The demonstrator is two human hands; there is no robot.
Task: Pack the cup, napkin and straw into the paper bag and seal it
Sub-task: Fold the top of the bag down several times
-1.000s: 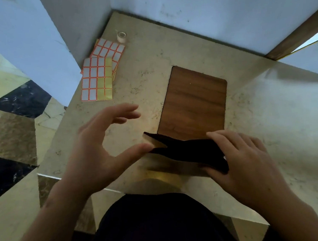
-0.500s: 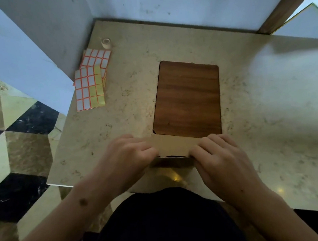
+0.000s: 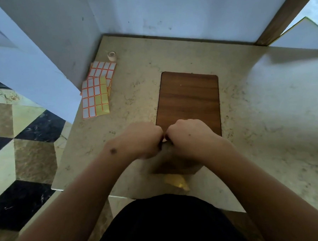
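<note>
Both hands — left hand, right hand — have met mid-fold, fingers curled pinching the paper bag top near the bench's front edge — sealing underway.

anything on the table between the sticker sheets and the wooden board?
Nothing: in the head view, only bare marble tabletop separates the sticker sheets from the wooden board. The tape roll sits beyond the sheets, by the wall, not in that stretch.

The paper bag near the desk's front edge is mostly hidden under the left hand and right hand, and it looks blurred. Its contents cannot be seen, and both forearms are cut by the bottom edge.
</note>
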